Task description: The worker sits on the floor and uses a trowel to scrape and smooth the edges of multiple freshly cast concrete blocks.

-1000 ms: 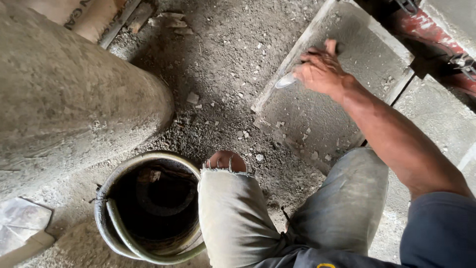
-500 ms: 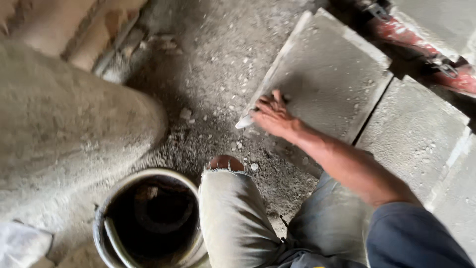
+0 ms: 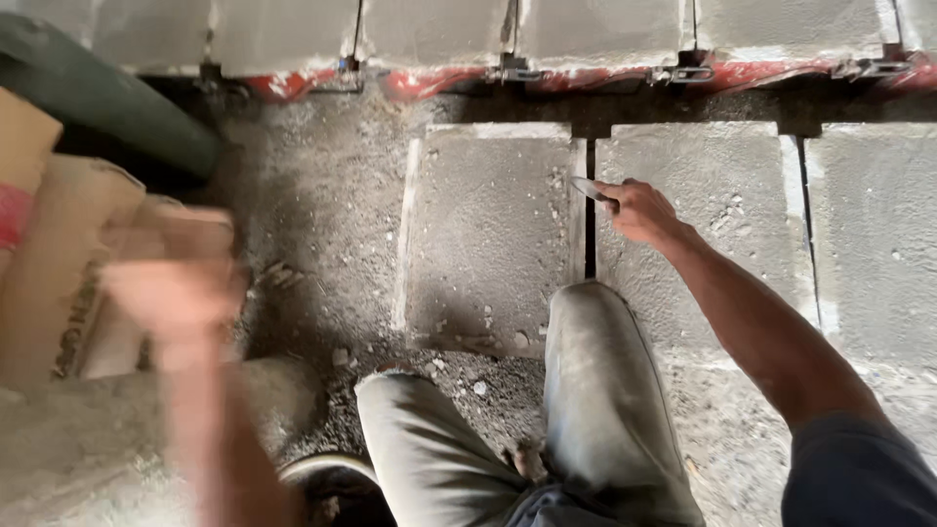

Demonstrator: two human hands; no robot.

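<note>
Along the top of my view runs a row of grey concrete blocks (image 3: pixel 605 29), edged below by a worn red metal rail (image 3: pixel 547 80) with small clamps. At upper left I see a dark green rounded cylinder (image 3: pixel 107 102) lying at a slant. Below it, at the left edge, tan paper sacks (image 3: pixel 44 254) are stacked. At far right a grey concrete slab (image 3: pixel 874 234) lies flat. Loose grey gravel and dust cover the floor (image 3: pixel 322 224). At bottom centre I catch a pale bucket rim (image 3: pixel 327 468).
</note>
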